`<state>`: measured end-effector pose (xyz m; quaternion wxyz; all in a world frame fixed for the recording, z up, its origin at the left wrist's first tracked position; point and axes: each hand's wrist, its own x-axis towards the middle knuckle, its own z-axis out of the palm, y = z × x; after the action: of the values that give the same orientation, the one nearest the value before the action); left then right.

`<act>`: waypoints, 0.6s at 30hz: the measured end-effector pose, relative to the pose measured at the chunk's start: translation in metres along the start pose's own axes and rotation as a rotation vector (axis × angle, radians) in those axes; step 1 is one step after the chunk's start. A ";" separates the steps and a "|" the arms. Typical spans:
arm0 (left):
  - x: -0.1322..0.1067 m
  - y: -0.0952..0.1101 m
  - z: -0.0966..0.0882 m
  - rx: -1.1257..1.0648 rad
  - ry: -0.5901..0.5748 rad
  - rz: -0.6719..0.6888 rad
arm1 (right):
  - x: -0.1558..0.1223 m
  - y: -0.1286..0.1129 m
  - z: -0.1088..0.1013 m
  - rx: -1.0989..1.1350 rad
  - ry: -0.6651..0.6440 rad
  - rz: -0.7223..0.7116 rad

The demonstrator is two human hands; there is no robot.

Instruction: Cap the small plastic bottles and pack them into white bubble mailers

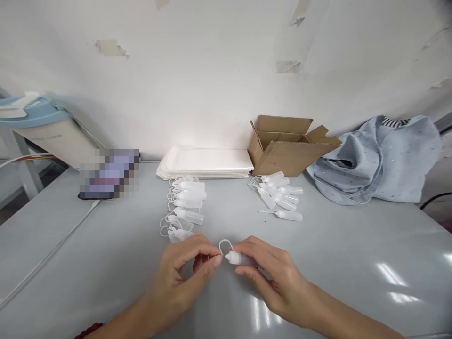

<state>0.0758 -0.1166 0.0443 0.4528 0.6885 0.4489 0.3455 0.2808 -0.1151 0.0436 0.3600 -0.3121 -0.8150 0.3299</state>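
Observation:
My right hand [273, 278] grips a small translucent squeeze bottle [237, 258] lying sideways, its white nozzle pointing left. My left hand [183, 278] pinches the bottle's tip or tethered cap at the thin white loop [225, 245], thumb and forefinger pressed together. Both hands hover low over the grey table [106, 263] near its front edge. A row of several similar bottles [186, 202] lies just beyond my left hand. Another loose cluster of bottles [280, 195] lies beyond my right hand.
A stack of white trays [206, 164] and an open cardboard box [287, 146] stand against the wall. A light blue cloth bag [381, 160] lies at the right. A phone [108, 179] with a white cable [52, 254] lies at the left, beside a blue-lidded appliance [42, 127].

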 end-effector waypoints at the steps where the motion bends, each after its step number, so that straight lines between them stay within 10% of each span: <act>1: 0.000 0.000 0.000 -0.007 -0.004 -0.008 | 0.000 0.000 0.001 -0.002 0.003 -0.006; 18: 0.004 -0.004 0.001 0.062 0.006 0.052 | -0.001 0.003 0.003 -0.013 -0.054 0.075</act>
<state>0.0774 -0.1122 0.0406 0.4209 0.7126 0.4427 0.3450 0.2800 -0.1146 0.0394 0.3232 -0.3357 -0.8142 0.3462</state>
